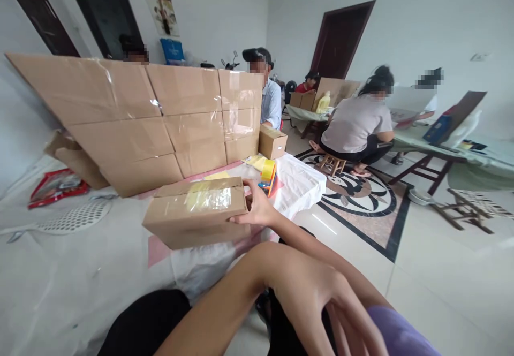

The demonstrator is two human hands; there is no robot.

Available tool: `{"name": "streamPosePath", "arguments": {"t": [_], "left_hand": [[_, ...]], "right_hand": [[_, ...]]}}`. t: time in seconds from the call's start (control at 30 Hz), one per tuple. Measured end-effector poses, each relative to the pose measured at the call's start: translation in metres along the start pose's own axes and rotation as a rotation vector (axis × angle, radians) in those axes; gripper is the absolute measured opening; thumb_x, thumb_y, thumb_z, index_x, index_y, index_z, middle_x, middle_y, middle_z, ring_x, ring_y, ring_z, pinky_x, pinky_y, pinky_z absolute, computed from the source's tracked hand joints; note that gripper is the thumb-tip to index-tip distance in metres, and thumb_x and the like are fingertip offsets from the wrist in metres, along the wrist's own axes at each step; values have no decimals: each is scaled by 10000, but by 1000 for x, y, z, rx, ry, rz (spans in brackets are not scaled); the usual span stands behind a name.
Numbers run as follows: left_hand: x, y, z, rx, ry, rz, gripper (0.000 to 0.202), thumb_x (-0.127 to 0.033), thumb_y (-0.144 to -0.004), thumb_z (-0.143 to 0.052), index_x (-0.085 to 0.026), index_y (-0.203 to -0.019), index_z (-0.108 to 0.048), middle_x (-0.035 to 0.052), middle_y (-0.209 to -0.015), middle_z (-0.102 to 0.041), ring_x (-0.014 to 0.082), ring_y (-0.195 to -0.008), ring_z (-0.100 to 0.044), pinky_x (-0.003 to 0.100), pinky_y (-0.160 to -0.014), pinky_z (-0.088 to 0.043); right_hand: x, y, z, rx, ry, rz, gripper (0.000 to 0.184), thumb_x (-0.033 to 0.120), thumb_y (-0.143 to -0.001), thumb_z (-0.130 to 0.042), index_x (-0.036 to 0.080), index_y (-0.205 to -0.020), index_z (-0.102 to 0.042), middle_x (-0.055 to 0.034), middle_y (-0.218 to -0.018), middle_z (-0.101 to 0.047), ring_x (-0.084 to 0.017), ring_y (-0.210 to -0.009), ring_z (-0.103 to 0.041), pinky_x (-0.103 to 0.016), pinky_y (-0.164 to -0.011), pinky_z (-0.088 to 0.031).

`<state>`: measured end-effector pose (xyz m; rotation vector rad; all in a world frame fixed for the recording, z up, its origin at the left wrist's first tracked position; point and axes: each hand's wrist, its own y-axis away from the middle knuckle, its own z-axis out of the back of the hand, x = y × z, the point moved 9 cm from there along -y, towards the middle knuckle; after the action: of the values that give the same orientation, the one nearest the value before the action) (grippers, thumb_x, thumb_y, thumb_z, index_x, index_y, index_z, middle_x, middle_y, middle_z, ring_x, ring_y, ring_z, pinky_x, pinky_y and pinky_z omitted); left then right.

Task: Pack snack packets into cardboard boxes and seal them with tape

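Observation:
My right hand (259, 209) grips the right end of a taped cardboard box (196, 211), thumb on the top edge and fingers on the side. The box rests on a table covered in white sheeting (80, 275). My left arm crosses low in front of me. My left hand (321, 300) lies with its fingers spread over my right upper arm, by a purple sleeve (397, 334), and holds nothing. A yellow tape dispenser (268, 175) sits just behind the right hand.
A wall of stacked taped cartons (140, 120) stands behind the box, with a small carton (272, 142) at its right end. A red packet (56, 184) and a white perforated tray (76, 217) lie at the left. Several people sit at tables across the tiled floor.

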<state>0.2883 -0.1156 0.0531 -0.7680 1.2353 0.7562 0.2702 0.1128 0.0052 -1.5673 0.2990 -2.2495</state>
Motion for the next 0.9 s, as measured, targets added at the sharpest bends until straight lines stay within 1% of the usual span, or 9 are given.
{"name": "streamPosePath", "arguments": {"t": [0.03, 0.07, 0.2, 0.33, 0.43, 0.53, 0.67, 0.8, 0.9], "left_hand": [[4, -2, -3, 133, 40, 78, 596, -410, -738, -812, -152, -1253, -660, 25, -1061, -733, 237, -1061, -715, 224, -716, -602], [9, -4, -3, 208, 70, 150, 647, -390, -721, -824, -142, -1285, -628, 36, -1102, -721, 254, -1135, -683, 244, -802, -597], [36, -15, 12, 132, 78, 317, 601, -381, -675, -845, -195, -1203, -627, 11, -1060, -717, 263, -1184, -655, 317, -1050, -493], [44, -17, 23, 61, 95, 360, 530, -388, -640, -854, -221, -1095, -641, 1, -1021, -708, 270, -1173, -661, 334, -1082, -466], [43, -12, 35, 29, 129, 358, 543, -380, -636, -859, -222, -1107, -640, 9, -1020, -702, 280, -1198, -645, 328, -1062, -481], [43, -2, 48, -9, 140, 321, 563, -402, -670, -843, -227, -1169, -650, 19, -1042, -704, 278, -1224, -630, 317, -1023, -509], [48, 9, 67, -132, 163, 280, 577, -482, -679, -834, -220, -1173, -690, 23, -995, -737, 262, -1137, -681, 326, -929, -572], [53, 19, 84, -247, 167, 319, 624, -498, -580, -891, -220, -1113, -723, 20, -947, -763, 261, -1082, -703, 323, -875, -596], [52, 26, 91, -270, 181, 328, 616, -488, -588, -889, -228, -1121, -721, 19, -980, -766, 253, -1103, -696, 311, -880, -590]], "right_hand": [[1, 1, 13, -57, -51, 7, 1042, 484, -488, -913, 204, -1360, -416, -134, -1349, -526, -307, -1134, -607, -435, -923, -542], [1, 3, 29, -131, -99, 15, 1029, 508, -503, -906, 210, -1359, -417, -131, -1336, -537, -309, -1149, -600, -441, -938, -538], [9, 19, 111, -576, -174, 121, 976, 593, -569, -852, 223, -1360, -416, -122, -1297, -572, -318, -1198, -577, -479, -1018, -499], [5, 37, 186, -982, -11, 193, 964, 538, -626, -821, 196, -1396, -354, -156, -1382, -495, -306, -1235, -561, -486, -1039, -491], [-25, 44, 230, -1130, 138, 165, 1029, 544, -637, -790, 167, -1434, -259, -205, -1443, -401, -310, -1269, -542, -471, -1013, -513], [-77, 45, 264, -1110, 339, -5, 1024, 591, -599, -782, 143, -1389, -309, -231, -1425, -392, -347, -1291, -511, -488, -1016, -504], [-139, 30, 287, -893, 600, -270, 945, 623, -582, -779, 129, -1297, -406, -227, -1311, -486, -406, -1279, -484, -552, -1053, -443], [-162, 2, 288, -788, 660, -367, 1000, 617, -604, -766, 94, -1345, -344, -268, -1353, -423, -421, -1326, -426, -533, -1042, -446], [-167, -20, 281, -757, 639, -371, 991, 612, -616, -752, 98, -1353, -333, -256, -1346, -424, -404, -1304, -453, -519, -1043, -444]]}}
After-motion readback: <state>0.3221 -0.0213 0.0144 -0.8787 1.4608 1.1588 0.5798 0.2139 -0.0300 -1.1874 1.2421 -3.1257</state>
